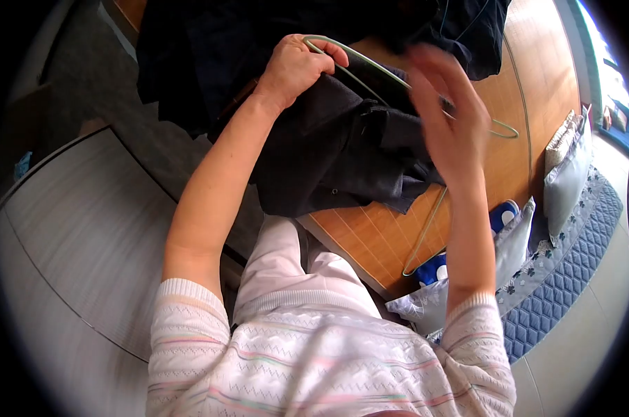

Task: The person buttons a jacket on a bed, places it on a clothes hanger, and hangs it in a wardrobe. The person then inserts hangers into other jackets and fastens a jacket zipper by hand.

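My left hand (298, 69) is closed on one end of a thin, pale green clothes hanger (370, 61). Below that hand a dark garment (321, 160), black or charcoal, hangs over the edge of a wooden surface, with part of the hanger lying against its upper side. My right hand (457, 115) is over the other half of the hanger, its fingers smeared by motion, so its grip cannot be made out. To the right of it a pale green hooked or looped end (507, 131) sticks out.
More dark clothing (196, 62) lies at the far side of the wooden surface (356, 240). Another thin hanger (420, 243) rests near its front right edge. Pillows (564, 181) and a blue quilted mat (557, 299) are at the right. A grey panel (85, 236) stands at the left.
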`<state>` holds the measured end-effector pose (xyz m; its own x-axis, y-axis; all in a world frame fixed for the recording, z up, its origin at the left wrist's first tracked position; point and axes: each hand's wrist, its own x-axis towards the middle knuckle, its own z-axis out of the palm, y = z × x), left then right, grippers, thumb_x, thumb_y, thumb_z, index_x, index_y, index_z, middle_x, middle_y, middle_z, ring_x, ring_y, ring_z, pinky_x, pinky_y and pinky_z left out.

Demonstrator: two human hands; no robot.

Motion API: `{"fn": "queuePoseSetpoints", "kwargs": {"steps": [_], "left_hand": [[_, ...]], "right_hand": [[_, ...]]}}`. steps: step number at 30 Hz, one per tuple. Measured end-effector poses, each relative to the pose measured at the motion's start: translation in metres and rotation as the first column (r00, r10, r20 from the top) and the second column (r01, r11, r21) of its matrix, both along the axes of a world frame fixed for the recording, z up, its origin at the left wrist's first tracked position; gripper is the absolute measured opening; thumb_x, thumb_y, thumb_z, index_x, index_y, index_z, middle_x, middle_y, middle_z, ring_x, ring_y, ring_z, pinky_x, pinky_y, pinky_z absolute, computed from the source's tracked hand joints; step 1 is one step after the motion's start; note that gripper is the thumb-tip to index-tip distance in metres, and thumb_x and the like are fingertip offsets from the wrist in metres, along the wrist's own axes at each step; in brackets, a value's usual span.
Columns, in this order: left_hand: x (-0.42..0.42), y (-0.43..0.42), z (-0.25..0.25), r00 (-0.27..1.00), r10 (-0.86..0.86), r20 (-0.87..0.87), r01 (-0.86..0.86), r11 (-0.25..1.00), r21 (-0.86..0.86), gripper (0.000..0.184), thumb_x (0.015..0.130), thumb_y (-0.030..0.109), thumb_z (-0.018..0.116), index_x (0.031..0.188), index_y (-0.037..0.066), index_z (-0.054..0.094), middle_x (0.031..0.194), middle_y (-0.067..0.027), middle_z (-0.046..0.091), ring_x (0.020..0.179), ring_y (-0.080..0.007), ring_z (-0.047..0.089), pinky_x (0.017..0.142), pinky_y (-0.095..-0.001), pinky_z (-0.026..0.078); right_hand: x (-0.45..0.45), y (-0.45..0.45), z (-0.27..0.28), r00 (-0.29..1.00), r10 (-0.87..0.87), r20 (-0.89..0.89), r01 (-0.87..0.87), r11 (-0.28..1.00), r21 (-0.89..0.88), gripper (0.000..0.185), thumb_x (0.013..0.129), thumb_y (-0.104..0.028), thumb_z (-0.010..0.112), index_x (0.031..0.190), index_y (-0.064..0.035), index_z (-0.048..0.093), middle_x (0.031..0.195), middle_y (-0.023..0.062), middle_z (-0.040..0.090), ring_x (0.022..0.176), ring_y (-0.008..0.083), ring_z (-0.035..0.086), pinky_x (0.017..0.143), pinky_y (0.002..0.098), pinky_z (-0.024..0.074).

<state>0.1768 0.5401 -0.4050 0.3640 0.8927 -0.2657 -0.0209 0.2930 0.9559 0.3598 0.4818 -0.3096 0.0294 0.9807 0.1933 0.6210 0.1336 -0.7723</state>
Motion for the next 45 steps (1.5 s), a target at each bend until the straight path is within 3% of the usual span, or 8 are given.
{"fn": "queuePoseSetpoints", "kwargs": {"steps": [8,21,28,30,34,37,40,45], "left_hand": [[-0.008,0.002,-0.007,0.99,0.087,-0.113,-0.052,0.958,0.281,0.022,0.07,-0.006,0.058,0.09,0.001,0.064,0.072,-0.0009,0.062,0.068,-0.0094,0.057,0.064,-0.0207,0.046],[-0.004,0.033,0.003,0.996,-0.047,0.075,0.043,0.998,0.054,0.017,0.075,-0.002,0.055,0.089,0.001,0.065,0.08,-0.0046,0.064,0.074,-0.0122,0.059,0.069,-0.0228,0.048],[-0.026,0.035,-0.014,0.994,-0.007,-0.107,0.011,0.999,0.033,0.022,0.073,0.001,0.055,0.09,0.006,0.068,0.079,-0.0004,0.064,0.071,-0.0093,0.057,0.068,-0.0206,0.046],[-0.024,0.04,-0.018,0.988,-0.008,-0.154,0.006,1.0,-0.014,0.02,0.074,0.002,0.057,0.09,0.008,0.068,0.076,0.0009,0.063,0.068,-0.0081,0.056,0.062,-0.0202,0.044],[-0.018,0.041,-0.027,0.973,-0.037,-0.227,0.038,0.999,-0.002,0.018,0.076,0.008,0.06,0.091,0.011,0.068,0.071,0.0041,0.059,0.06,-0.0057,0.051,0.049,-0.0195,0.036],[-0.018,0.041,-0.016,0.93,-0.079,-0.359,0.067,0.997,-0.045,0.014,0.079,0.016,0.063,0.09,0.01,0.069,0.073,0.0007,0.063,0.06,-0.009,0.056,0.052,-0.0211,0.041],[-0.03,0.034,-0.009,0.566,0.217,-0.795,0.267,0.864,0.426,0.017,0.08,0.021,0.064,0.089,0.007,0.068,0.077,-0.0049,0.066,0.066,-0.0152,0.062,0.058,-0.0249,0.048],[0.022,0.004,-0.002,0.817,-0.137,-0.561,0.491,0.675,0.551,0.026,0.076,0.008,0.057,0.101,0.004,0.064,0.097,-0.0118,0.064,0.092,-0.0227,0.061,0.082,-0.0316,0.048]], "right_hand": [[-0.048,0.051,-0.06,0.932,0.289,0.217,-0.285,0.957,-0.047,0.013,0.085,-0.025,0.057,0.089,-0.0152,0.065,0.072,0.0084,0.065,0.068,0.0272,0.064,0.062,0.0374,0.0512],[-0.004,0.058,-0.037,0.821,0.339,0.46,-0.431,0.895,0.11,0.022,0.088,-0.021,0.054,0.107,-0.0103,0.06,0.087,0.0099,0.064,0.076,0.0249,0.062,0.064,0.0319,0.0493],[0.063,-0.089,-0.052,0.989,-0.147,0.007,0.126,0.822,-0.555,0.012,0.085,-0.01,0.061,0.095,-0.0039,0.063,0.072,0.009,0.063,0.061,0.0121,0.058,0.059,0.024,0.048],[0.044,-0.083,-0.059,0.989,-0.15,0.009,0.142,0.912,-0.385,0.019,0.081,-0.009,0.064,0.1,-0.005,0.061,0.08,0.0089,0.063,0.063,0.013,0.059,0.059,0.0243,0.0481],[-0.005,-0.015,-0.047,0.989,0.033,0.142,-0.012,0.989,-0.15,0.029,0.078,-0.016,0.065,0.106,-0.0109,0.06,0.097,0.0062,0.061,0.08,0.0238,0.062,0.067,0.0318,0.0501],[0.004,0.011,-0.091,0.794,0.246,0.556,-0.029,0.929,-0.37,0.023,0.079,-0.018,0.062,0.101,-0.0114,0.062,0.095,0.0069,0.061,0.086,0.0276,0.06,0.073,0.037,0.0491],[0.019,0.01,-0.1,0.854,0.234,0.466,-0.036,0.918,-0.395,0.019,0.077,-0.016,0.06,0.095,-0.0111,0.063,0.094,0.0081,0.061,0.089,0.0293,0.059,0.077,0.039,0.0478],[0.025,0.011,-0.111,0.927,0.275,0.255,-0.198,0.936,-0.291,0.017,0.074,-0.011,0.063,0.09,-0.0081,0.063,0.087,0.0097,0.061,0.083,0.0302,0.06,0.073,0.0375,0.0481]]}}
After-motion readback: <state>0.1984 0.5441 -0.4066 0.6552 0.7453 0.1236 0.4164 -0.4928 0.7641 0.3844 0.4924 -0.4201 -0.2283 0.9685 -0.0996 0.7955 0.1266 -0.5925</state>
